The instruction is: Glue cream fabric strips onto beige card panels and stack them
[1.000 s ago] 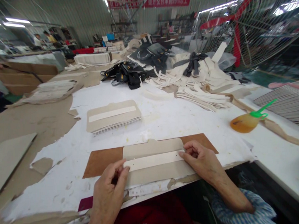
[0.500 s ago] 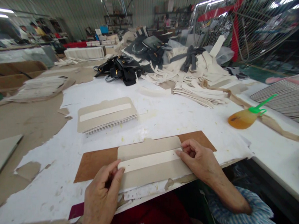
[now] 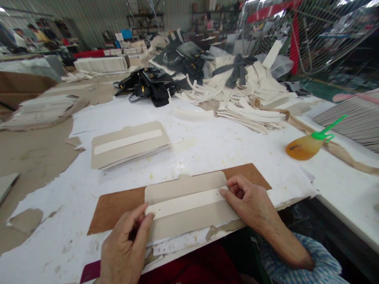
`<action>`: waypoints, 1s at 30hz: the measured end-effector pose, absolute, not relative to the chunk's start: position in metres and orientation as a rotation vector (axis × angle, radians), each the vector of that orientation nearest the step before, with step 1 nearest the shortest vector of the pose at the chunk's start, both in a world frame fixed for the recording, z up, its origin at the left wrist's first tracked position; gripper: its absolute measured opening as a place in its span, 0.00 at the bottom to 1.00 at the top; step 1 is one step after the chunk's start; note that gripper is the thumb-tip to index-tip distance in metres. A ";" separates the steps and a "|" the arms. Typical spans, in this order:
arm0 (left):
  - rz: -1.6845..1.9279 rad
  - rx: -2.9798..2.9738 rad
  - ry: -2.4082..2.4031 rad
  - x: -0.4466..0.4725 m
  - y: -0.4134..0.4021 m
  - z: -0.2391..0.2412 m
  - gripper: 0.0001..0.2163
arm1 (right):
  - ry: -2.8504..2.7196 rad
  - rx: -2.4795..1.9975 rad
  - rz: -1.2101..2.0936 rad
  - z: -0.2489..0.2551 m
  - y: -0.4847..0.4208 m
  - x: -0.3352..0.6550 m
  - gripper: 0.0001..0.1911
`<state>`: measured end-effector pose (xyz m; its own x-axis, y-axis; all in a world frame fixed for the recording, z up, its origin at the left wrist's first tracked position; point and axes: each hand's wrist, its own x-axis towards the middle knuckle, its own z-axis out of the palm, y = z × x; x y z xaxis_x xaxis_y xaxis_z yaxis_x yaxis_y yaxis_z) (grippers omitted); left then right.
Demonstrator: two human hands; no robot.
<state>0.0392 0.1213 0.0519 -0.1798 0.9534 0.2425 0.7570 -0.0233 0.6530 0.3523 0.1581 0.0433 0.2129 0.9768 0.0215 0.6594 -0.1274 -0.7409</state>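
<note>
The left hand [image 3: 125, 244] and right hand [image 3: 252, 204] each hold a narrow cream strip [image 3: 188, 202] by an end, each grip pinched nearly together, thumb to finger. The strip lies across a beige round-cornered panel [image 3: 194, 220] over a flat brown board [image 3: 118, 208] at the near edge of the white-covered desk [image 3: 209, 136]. Best keep it straight, flat and lightly taut; the fingers hide its tips, hampering alignment. Beyond sits a beige panel stack [image 3: 133, 148]; rightward, a green-spouted amber bottle [image 3: 303, 148], well apart.
</note>
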 end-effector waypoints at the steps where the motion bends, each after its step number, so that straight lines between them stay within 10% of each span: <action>1: 0.985 1.820 1.974 0.038 0.121 0.051 0.18 | -1.522 -1.858 0.639 0.042 0.158 0.352 0.17; 30: 1.385 2.057 1.456 0.047 0.105 0.064 0.08 | -1.786 -1.865 0.532 0.015 0.158 0.371 0.19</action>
<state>0.0473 0.1048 0.0639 0.0402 0.8382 0.5438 0.5852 -0.4609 0.6672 0.3707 0.1582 0.0148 0.0630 0.9962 0.0600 0.8010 -0.0146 -0.5985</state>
